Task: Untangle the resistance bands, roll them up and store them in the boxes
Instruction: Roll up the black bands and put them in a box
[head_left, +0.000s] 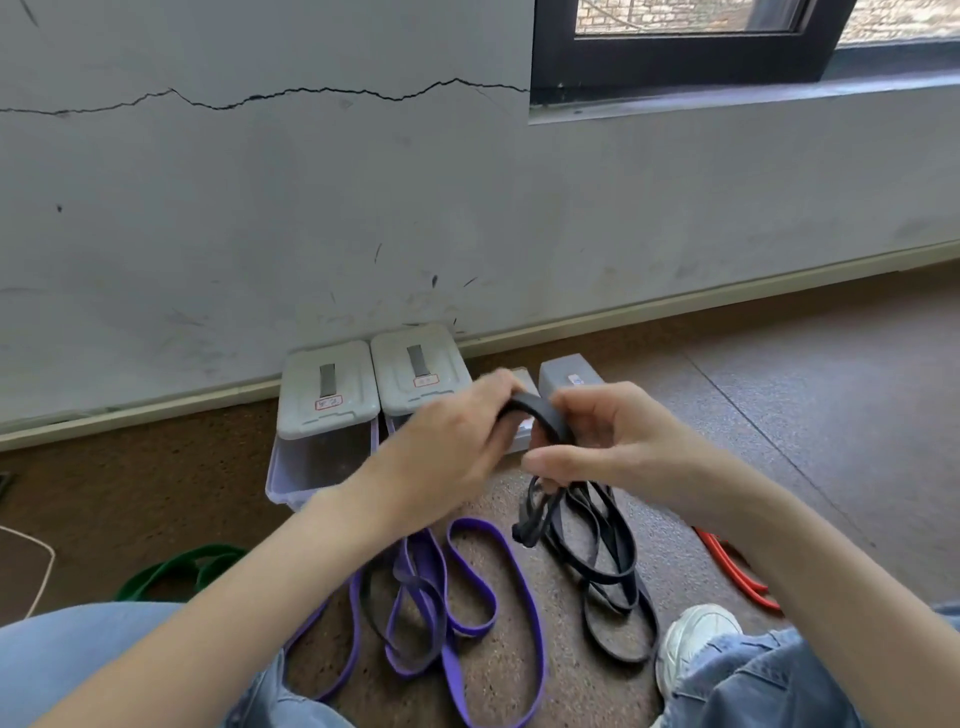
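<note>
A black resistance band (597, 551) hangs in loops from both hands down to the floor. My left hand (452, 441) and my right hand (608, 441) grip its upper end, which arches between them in front of the boxes. A purple band (467, 597) lies in loose, crossing loops on the floor below my left forearm. A green band (171, 571) lies at the left, and a red band (732, 566) shows at the right, partly hidden by my right arm. Clear plastic boxes (322, 452) with grey lids tilted back stand against the wall.
A third grey box (566, 379) sits behind my right hand by the skirting board. My knees in jeans and a white shoe (696, 644) frame the bands. A white cable (31, 566) lies at the far left. Brown speckled floor stretches to the right.
</note>
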